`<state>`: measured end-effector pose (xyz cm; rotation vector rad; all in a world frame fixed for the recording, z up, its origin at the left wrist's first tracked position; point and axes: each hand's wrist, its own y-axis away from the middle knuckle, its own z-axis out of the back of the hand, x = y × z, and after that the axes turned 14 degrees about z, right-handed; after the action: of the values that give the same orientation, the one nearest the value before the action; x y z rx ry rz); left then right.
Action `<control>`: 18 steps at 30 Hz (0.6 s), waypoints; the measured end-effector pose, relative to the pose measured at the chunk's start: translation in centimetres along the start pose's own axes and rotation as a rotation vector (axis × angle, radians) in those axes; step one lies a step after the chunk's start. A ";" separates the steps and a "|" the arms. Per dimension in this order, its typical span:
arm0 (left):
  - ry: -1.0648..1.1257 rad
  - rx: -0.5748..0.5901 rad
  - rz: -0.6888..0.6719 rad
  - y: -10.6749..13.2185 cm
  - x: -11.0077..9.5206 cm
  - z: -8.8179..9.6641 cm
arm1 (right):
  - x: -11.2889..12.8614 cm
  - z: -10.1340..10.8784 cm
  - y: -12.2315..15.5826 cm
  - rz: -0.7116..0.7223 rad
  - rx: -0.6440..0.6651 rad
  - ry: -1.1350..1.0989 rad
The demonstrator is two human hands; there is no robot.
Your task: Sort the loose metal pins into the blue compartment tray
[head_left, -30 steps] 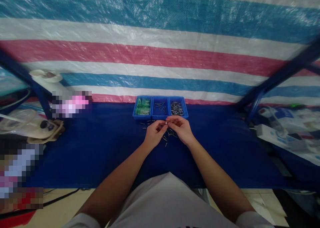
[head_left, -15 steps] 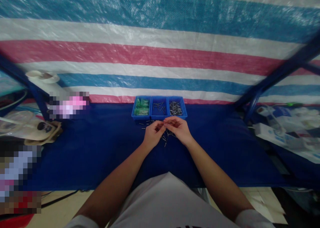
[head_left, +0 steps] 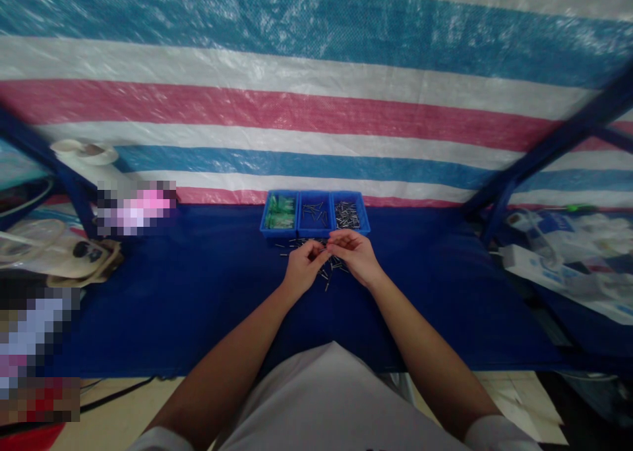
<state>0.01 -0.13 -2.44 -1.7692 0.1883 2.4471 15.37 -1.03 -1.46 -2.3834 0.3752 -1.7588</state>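
Note:
My left hand [head_left: 302,266] and my right hand [head_left: 357,256] meet fingertip to fingertip above a scatter of thin metal pins [head_left: 325,276] on the blue table. Both hands are pinched closed; whatever small piece lies between the fingers is too small to make out. Just beyond them stand three joined blue bins. Green packets fill the left bin [head_left: 262,224], a few dark pins lie in the middle bin [head_left: 314,229], and many short metal pins crowd the right bin [head_left: 366,221].
The blue tabletop [head_left: 198,293] runs up to a striped plastic sheet [head_left: 316,101]. At far left stands a white roll [head_left: 89,164] beside blurred-out items. A white power strip [head_left: 529,266] and plastic bags lie at right, near a blue metal frame [head_left: 539,148].
My fingertips have shifted slightly, the right hand's a little to the right. The bins and scattered pins look the same.

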 end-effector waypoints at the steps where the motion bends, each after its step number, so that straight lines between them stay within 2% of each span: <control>1: -0.009 -0.005 -0.001 0.0 0.0 0.0 | -0.1 0.1 0.0 -0.002 0.002 0.006; 8: -0.008 -0.017 0.010 0.0 0.0 -0.1 | -0.2 0.3 -0.2 -0.026 0.018 0.013; 18: -0.053 0.039 -0.003 0.1 -0.4 -0.1 | -0.5 0.6 -0.4 -0.020 -0.018 0.094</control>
<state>0.23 -0.26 -2.07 -1.6862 0.2263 2.4677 15.82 -0.54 -1.96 -2.3296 0.3817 -1.8896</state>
